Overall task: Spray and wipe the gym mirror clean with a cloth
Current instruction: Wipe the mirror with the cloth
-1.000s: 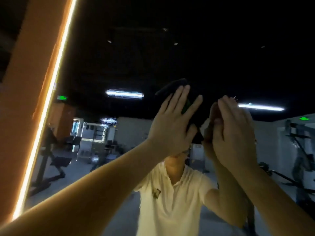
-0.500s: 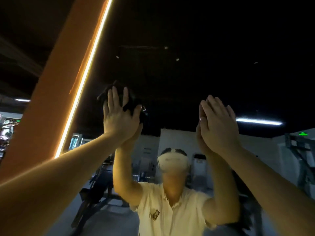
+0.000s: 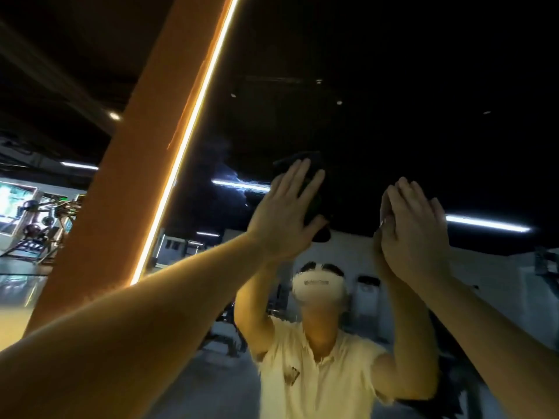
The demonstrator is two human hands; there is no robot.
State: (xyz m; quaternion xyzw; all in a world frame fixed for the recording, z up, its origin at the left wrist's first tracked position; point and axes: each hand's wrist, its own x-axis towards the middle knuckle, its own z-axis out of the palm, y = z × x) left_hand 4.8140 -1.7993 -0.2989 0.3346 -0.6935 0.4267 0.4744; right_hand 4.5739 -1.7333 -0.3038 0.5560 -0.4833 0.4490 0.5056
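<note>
Cloth [image 3: 292, 160] on mirror [image 3: 393, 101], right of lit edge [image 3: 192, 116]

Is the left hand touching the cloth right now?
Touching. Head view: the left hand lies flat, fingers spread, over the dark cloth, pressing it against the mirror.

Centre of frame: the left hand [image 3: 284, 219], fingers straight, presses a dark cloth [image 3: 321, 234] against the mirror [image 3: 393, 101]. Right of it, the right hand [image 3: 414, 234] lies flat on the glass. An orange pillar [image 3: 130, 176] with a light strip [image 3: 187, 140] borders the mirror at left.
</note>
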